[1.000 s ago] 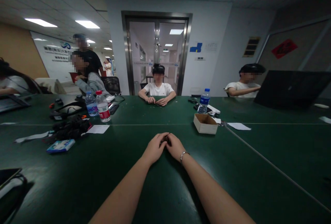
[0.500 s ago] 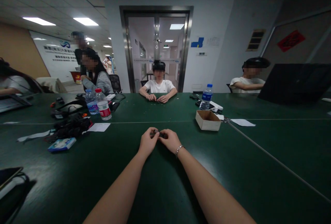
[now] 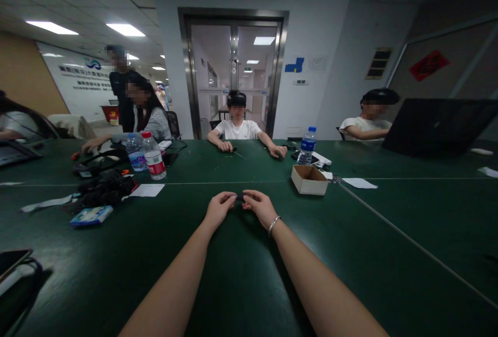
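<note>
Between my fingertips is a small dark object, too small and dim to name. My left hand pinches its left end with thumb and fingers. From the other side, my right hand, with a silver bracelet on the wrist, is closed on its right end. Both hands are just over the dark green table, near its middle seam. Ahead and to the right of my hands stands a small open cardboard box, whose bottom I cannot see.
Behind the box stand a blue-capped bottle and a paper sheet. To the left are two bottles, dark straps and a blue-white packet. A person sits opposite; a laptop is at right.
My fingertips have drawn slightly apart, showing more of the dark object. The person opposite has moved one hand out toward the blue-capped bottle. At left, a seated person's arm now reaches over the table.
</note>
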Demonstrator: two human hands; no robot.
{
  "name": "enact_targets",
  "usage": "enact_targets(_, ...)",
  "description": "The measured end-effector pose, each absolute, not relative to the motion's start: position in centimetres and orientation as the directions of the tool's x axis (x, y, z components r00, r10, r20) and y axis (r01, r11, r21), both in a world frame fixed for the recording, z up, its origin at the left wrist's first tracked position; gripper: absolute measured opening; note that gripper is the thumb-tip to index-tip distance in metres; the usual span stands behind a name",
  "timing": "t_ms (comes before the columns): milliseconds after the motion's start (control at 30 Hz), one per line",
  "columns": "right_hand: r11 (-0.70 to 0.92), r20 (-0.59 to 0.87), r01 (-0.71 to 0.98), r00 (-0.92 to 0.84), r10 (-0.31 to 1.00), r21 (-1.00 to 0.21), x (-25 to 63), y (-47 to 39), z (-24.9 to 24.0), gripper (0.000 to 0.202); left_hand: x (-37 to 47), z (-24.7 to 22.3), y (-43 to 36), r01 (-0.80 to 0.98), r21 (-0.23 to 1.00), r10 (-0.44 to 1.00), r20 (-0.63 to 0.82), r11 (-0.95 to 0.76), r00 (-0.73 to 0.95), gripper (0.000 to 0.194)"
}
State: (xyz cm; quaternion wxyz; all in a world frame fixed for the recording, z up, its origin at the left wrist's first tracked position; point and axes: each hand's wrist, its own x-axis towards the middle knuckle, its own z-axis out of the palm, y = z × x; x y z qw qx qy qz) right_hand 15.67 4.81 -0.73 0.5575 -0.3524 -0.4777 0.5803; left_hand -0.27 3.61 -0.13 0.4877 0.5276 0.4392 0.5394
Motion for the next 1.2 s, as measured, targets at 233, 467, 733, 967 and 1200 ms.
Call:
enact_targets(233,0.092,0.147,-0.311,-0.158,0.976,-0.946,15.8,4.8,-0.7,0.043,-0.4,0.1,3.4,0.023,0.990,0.990,0.135,-0.136,0.032,0.038)
enact_targets(467,0.081,0.145,-0.330,-0.173,0.974,-0.941,16.0,4.4,-0.2,0.044,-0.5,0.5,3.0,0.057,0.990,0.992,0.127,-0.128,0.023,0.040)
enact_targets(733,0.056,0.135,-0.361,-0.198,0.971,-0.931,16.0,4.2,0.0,0.044,-0.4,0.9,2.9,0.122,0.987,0.994,0.111,-0.109,-0.010,0.044)
enact_targets(967,0.055,0.142,-0.370,-0.211,0.967,-0.927,16.1,3.9,0.3,0.041,-0.2,1.0,2.8,0.223,0.971,0.993,0.103,-0.086,-0.062,0.050)
enact_targets(1200,0.043,0.139,-0.383,-0.229,0.963,-0.923,16.1,3.8,0.5,0.041,-0.3,0.7,3.0,0.317,0.945,0.991,0.107,-0.077,-0.079,0.053)
